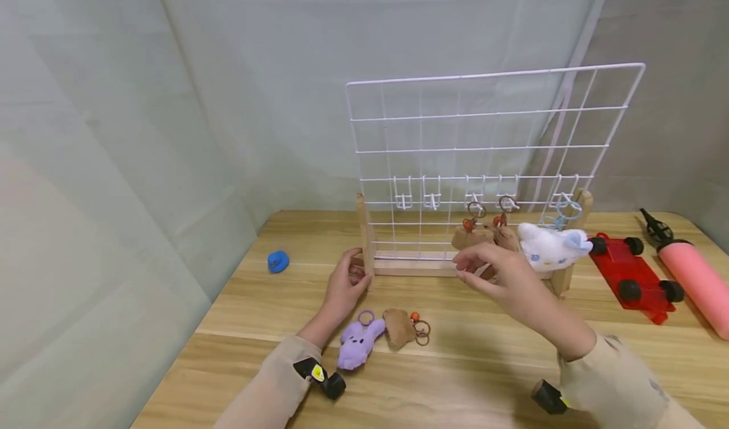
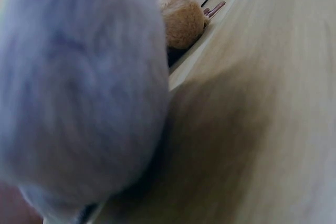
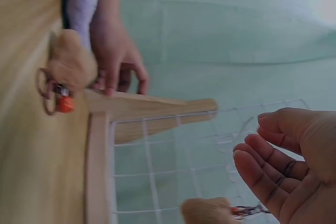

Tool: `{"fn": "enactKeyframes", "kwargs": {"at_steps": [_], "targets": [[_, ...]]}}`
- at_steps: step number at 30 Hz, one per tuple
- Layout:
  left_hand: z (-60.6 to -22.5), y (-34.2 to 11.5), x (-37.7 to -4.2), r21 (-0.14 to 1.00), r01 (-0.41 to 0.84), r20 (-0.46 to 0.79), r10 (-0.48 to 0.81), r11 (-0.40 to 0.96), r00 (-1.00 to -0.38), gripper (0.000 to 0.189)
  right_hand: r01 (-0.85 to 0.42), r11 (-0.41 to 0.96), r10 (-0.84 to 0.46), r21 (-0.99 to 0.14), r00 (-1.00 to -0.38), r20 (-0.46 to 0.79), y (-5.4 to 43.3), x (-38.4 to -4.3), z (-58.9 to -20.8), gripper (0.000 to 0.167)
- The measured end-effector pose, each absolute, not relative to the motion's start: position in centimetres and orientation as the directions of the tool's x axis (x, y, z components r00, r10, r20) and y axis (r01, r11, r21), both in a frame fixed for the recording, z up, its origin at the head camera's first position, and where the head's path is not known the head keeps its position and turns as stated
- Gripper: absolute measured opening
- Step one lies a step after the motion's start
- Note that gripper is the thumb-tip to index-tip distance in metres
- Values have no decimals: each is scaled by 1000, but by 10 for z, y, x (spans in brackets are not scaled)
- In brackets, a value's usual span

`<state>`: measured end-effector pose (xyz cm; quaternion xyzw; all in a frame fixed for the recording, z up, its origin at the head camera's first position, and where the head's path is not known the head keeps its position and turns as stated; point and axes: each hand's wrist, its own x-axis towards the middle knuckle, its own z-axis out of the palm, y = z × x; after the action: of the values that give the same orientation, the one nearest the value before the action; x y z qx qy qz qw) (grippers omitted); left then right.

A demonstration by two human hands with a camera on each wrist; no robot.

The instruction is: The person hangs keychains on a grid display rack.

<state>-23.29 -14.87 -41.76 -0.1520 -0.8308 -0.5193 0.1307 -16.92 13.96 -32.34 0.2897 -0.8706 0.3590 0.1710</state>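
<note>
A white wire grid [image 1: 484, 149] stands upright in a wooden stand [image 1: 366, 233]. My left hand [image 1: 344, 286] grips the stand's left side piece low down, thumb toward the front. Bent fingers with nothing between them mark my right hand [image 1: 512, 280], in front of the grid's lower right part. Behind it, two brown plush keychains [image 1: 469, 238] hang by rings from white hooks [image 1: 431, 201], partly covered by the hand. A white plush keychain [image 1: 549, 248] with blue rings hangs at the right. The left wrist view is mostly filled by blurred purple plush [image 2: 84, 87].
On the table in front lie a purple plush keychain [image 1: 355, 345] and a brown plush keychain [image 1: 400, 328]. A blue toy duck [image 1: 278, 262] sits far left. At right are a red skateboard-like toy [image 1: 626, 267] and a pink cylinder [image 1: 697, 283] with a black end.
</note>
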Motion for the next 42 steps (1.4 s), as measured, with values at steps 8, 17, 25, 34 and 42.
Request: {"fn": "enactKeyframes", "kwargs": {"at_steps": [8, 17, 25, 34, 42], "targets": [[-407, -146, -224, 825, 399, 386, 117, 400, -915, 50, -611, 537, -415, -581, -792, 448, 131, -171, -354, 11], [-418, -149, -232, 831, 389, 379, 107, 398, -919, 52, -568, 527, -463, -632, -816, 347, 120, -172, -381, 10], [-427, -151, -239, 828, 405, 397, 105, 387, -912, 52, -548, 535, -495, -644, -820, 286, 111, -173, -396, 12], [-423, -149, -236, 826, 382, 370, 113, 414, -922, 52, -527, 567, -512, -633, -828, 230, 104, -176, -407, 13], [-443, -154, -250, 838, 388, 382, 97, 384, -919, 55, -505, 580, -519, -639, -834, 187, 100, -181, -414, 14]]}}
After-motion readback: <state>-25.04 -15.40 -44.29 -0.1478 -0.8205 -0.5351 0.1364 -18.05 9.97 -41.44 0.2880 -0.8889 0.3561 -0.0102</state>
